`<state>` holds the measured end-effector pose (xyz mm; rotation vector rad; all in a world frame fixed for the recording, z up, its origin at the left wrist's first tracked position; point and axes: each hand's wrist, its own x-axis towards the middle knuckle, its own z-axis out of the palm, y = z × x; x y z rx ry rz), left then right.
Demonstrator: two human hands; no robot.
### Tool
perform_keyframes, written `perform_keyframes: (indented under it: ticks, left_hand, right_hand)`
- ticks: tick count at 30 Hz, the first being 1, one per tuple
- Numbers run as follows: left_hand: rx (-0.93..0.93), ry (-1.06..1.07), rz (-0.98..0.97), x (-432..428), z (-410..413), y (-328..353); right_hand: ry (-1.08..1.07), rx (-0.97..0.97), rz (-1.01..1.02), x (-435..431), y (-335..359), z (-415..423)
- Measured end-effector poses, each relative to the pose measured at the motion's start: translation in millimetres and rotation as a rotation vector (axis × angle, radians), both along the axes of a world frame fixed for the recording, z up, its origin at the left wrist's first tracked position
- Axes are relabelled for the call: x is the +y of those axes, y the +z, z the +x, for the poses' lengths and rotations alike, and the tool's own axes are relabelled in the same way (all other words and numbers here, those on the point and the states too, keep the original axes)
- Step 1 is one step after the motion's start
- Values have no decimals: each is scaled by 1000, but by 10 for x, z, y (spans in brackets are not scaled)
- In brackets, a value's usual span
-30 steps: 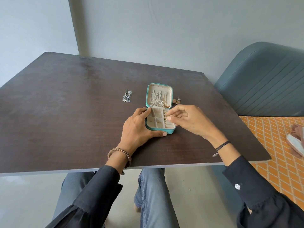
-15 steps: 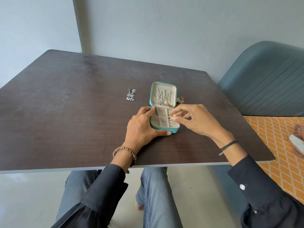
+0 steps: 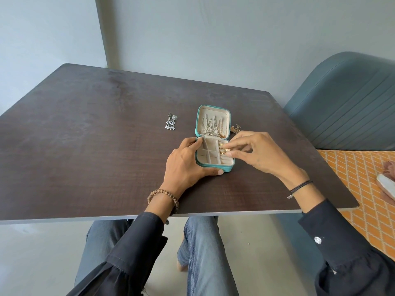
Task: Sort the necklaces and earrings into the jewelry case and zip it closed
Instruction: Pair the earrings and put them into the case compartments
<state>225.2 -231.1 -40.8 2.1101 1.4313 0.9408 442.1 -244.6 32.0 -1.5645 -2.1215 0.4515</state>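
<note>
**Gold earring going into the case, more pieces left out on the desk**

Jewelry case point(image 3: 226, 168) sits open near the front of the desk point(image 3: 85, 135), lid tipped back w/ necklaces point(image 3: 212, 127) hanging tangled against its cream lining. The base is split into small compartments: left & middle ones look bare, the right-hand strip has gold bits in it.

Left hand point(image 3: 188, 161) grips the case's left side, thumb along the front wall. Right hand point(image 3: 260, 154) pinches a gold earring point(image 3: 224, 151) btwn thumb & fingertips, right over that right-hand strip. Can't tell if it's touching the lining.

Handling: earrings are tiny, light, w/ dangly bits that prob snag, so take them by the top end, not the drops. Chains are limp & knot easily; lift by the clasp & let them hang. The case looks small & light and may slide on the smooth desk, so it needs bracing.

Outside the case: silver earrings point(image 3: 171, 121) lie on the desk well to its left. A bronze-ish piece point(image 3: 235, 128) lies just beside the lid's right edge, partly hidden behind the right hand. Zip is undone; chains should be tucked clear of the teeth before closing
</note>
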Motion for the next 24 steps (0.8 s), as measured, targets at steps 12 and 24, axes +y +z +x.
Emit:
perform_keyframes:
  ticks: [12,24]
  left_hand:
    - [1,6,5,3,5,-1]
    - [10,6,2,-4,6,1]
  right_hand:
    - [9,-61,-18,-8,-47,-55]
    - [-12,-117,39,-82,-74,-49]
